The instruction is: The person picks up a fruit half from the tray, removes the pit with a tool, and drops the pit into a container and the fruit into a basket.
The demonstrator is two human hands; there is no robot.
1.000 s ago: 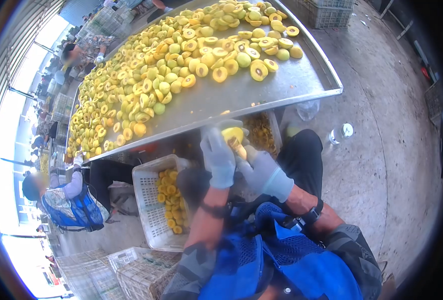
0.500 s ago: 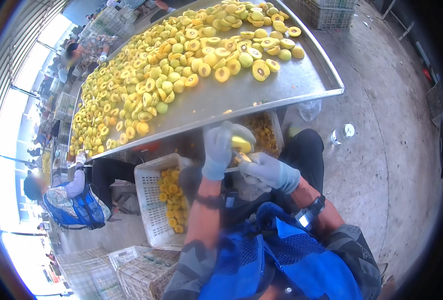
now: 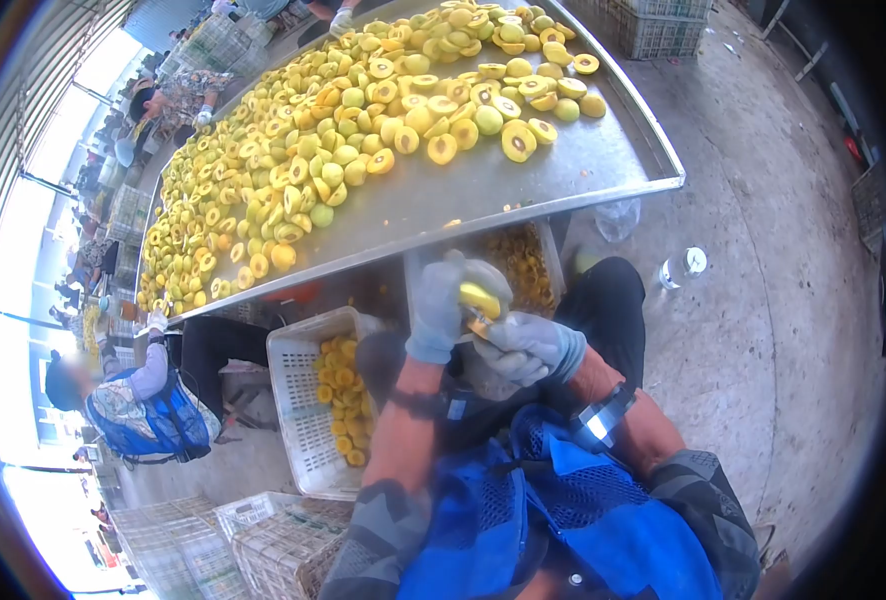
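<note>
My gloved left hand [image 3: 441,305] is wrapped round a yellow fruit piece [image 3: 479,298], just below the table's near edge. Against that fruit, my gloved right hand [image 3: 531,345] is closed on a small tool [image 3: 478,326], whose shape is mostly hidden by my fingers. Beneath and behind my hands, a crate [image 3: 555,262] holds small orange-brown pieces. Halved yellow and green fruits [image 3: 363,130], several showing brown centres, cover much of the metal table [image 3: 563,165].
A white basket [image 3: 298,425] with yellow fruit halves stands left of my legs. Another person [image 3: 153,405] in a blue vest sits at the far left. Stacked crates [image 3: 283,550] stand at the lower left. A clear bottle [image 3: 683,267] is on the floor at the right.
My right hand has turned slightly, and its wrist has shifted a little left. The fruit piece is tilted differently in my left hand. A co-worker's gloved hand now shows at the table's top edge.
</note>
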